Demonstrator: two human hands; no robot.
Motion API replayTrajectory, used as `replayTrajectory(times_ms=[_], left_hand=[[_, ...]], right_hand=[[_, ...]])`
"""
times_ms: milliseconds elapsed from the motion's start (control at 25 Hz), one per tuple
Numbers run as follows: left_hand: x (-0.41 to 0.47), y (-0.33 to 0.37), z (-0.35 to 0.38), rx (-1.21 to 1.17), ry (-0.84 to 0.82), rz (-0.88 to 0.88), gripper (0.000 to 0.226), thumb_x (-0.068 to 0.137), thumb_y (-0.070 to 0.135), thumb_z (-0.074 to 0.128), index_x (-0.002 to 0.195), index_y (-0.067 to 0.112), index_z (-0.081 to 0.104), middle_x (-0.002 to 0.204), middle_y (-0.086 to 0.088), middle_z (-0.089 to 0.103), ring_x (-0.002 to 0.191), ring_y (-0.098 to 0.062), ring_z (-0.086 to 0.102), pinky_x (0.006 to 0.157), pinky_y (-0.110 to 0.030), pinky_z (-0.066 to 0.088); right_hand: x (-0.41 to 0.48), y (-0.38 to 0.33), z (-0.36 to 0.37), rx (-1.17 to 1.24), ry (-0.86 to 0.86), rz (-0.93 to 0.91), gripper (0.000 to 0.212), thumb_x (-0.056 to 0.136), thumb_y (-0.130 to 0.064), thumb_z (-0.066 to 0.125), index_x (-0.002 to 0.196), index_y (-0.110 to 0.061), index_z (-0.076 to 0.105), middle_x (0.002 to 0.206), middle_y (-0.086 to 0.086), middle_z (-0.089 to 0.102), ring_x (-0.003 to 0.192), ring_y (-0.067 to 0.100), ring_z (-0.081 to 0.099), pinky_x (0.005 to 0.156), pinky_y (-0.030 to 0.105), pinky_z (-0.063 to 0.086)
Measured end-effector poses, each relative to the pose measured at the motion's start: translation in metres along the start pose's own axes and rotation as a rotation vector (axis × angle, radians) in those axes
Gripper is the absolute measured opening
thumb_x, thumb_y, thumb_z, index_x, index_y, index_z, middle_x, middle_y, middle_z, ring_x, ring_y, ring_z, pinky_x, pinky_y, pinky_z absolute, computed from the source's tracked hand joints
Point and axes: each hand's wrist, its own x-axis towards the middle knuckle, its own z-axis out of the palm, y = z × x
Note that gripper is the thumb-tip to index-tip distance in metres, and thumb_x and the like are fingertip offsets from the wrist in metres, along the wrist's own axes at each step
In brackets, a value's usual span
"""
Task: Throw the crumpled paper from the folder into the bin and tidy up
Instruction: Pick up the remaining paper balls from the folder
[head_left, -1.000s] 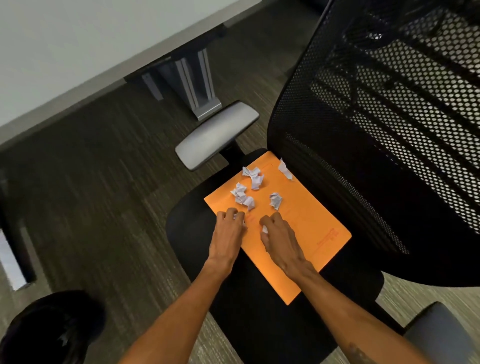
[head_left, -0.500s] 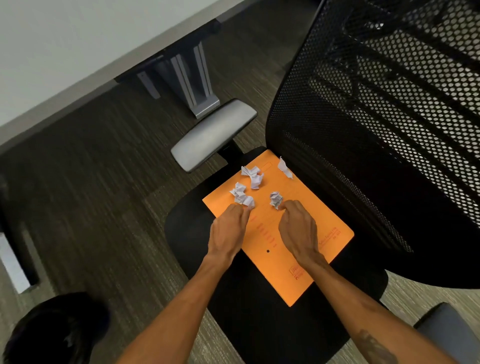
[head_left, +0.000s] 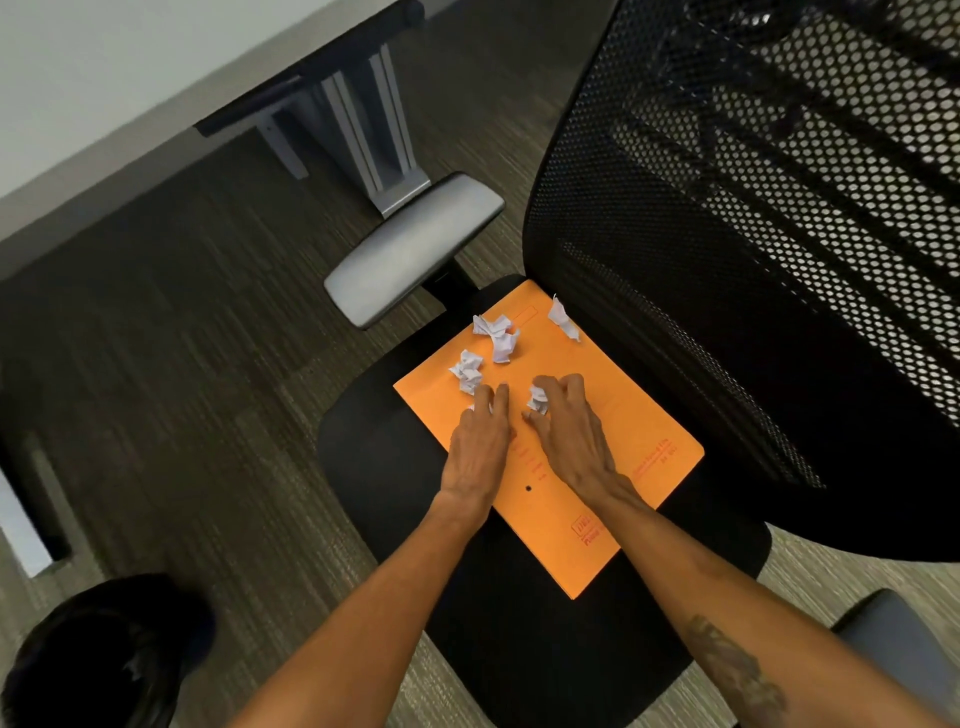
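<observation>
An orange folder (head_left: 597, 467) lies on the black seat (head_left: 374, 467) of an office chair. Several white crumpled paper balls sit on its far half: a pair (head_left: 496, 332), one (head_left: 467, 371) and a scrap (head_left: 563, 322) by the backrest. My right hand (head_left: 571, 436) rests on the folder with its fingers curled around another paper ball (head_left: 537, 400). My left hand (head_left: 478, 452) lies beside it, fingers together and pointing at the ball in front of them; a white bit shows at its fingertips, and its palm is hidden.
The chair's black mesh backrest (head_left: 753, 260) rises close on the right. A grey armrest (head_left: 410, 249) sticks out to the left of the seat and another (head_left: 898, 644) shows at the lower right. A black round bin (head_left: 104, 654) stands on the carpet at the lower left. A desk leg (head_left: 374, 130) stands behind.
My right hand has closed around the paper ball it was reaching for. My left hand has slid slightly forward on the folder.
</observation>
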Motion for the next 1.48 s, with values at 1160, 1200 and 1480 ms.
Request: replayTrajectory(times_ms=[1160,1200,1480], left_hand=[[0.034,-0.051,-0.045,-0.19,0.13,-0.037,0.049,0.1,0.045,0.049,0.143,0.031,0.029,0.112,0.002,0.042,0.08,-0.014,0.055,0.058,-0.035,0.045],[0.037,-0.05,-0.045,-0.178,0.111,-0.036,0.057,0.097,0.053,0.048,0.146,0.032,0.026,0.111,0.002,0.042,0.081,-0.013,0.054,0.059,-0.031,0.042],[0.041,-0.045,-0.033,-0.004,0.105,0.009,0.064,0.092,0.062,0.053,0.142,0.027,0.033,0.111,-0.007,0.047,0.088,-0.018,0.058,0.065,-0.029,0.048]], right_hand=[[0.04,-0.034,-0.012,-0.074,0.01,-0.102,0.08,0.09,0.013,0.047,0.154,-0.029,0.023,0.146,0.006,0.032,0.072,0.02,0.054,0.055,0.033,0.044],[0.046,-0.036,-0.013,-0.115,-0.014,-0.11,0.08,0.092,0.01,0.048,0.155,-0.031,0.021,0.15,0.007,0.028,0.076,0.02,0.054,0.056,0.033,0.044],[0.067,-0.044,-0.008,-0.131,-0.1,-0.229,0.059,0.101,-0.023,0.055,0.152,-0.033,0.028,0.152,0.013,0.021,0.097,0.031,0.059,0.063,0.036,0.05]])
